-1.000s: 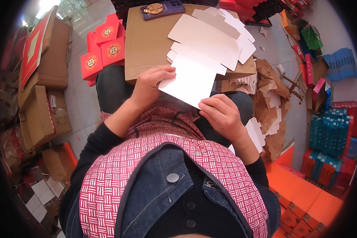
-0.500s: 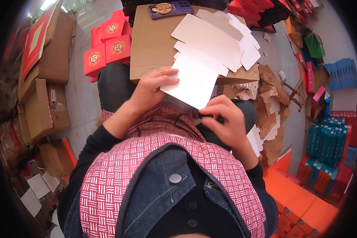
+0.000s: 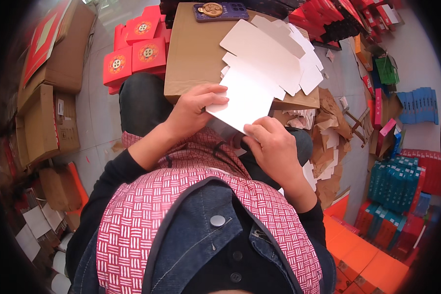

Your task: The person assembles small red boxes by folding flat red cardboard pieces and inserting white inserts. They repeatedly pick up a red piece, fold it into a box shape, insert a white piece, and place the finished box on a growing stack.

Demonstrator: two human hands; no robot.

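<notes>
Head view shows left hand (image 3: 193, 110) and right hand (image 3: 274, 147) fingers pinching a white card blank (image 3: 240, 100) at the cardboard counter's (image 3: 196, 54) near edge; folding likely needs even, aligned pressure.

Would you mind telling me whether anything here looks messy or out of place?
Torn brown paper scraps lie heaped on the floor right of the cardboard box. The white card stack on it is fanned unevenly. Both hands hold one white card normally.

bright, even daylight | soft shadows | sharp centre | fisheye-bent, dark-vignetted edges
</notes>
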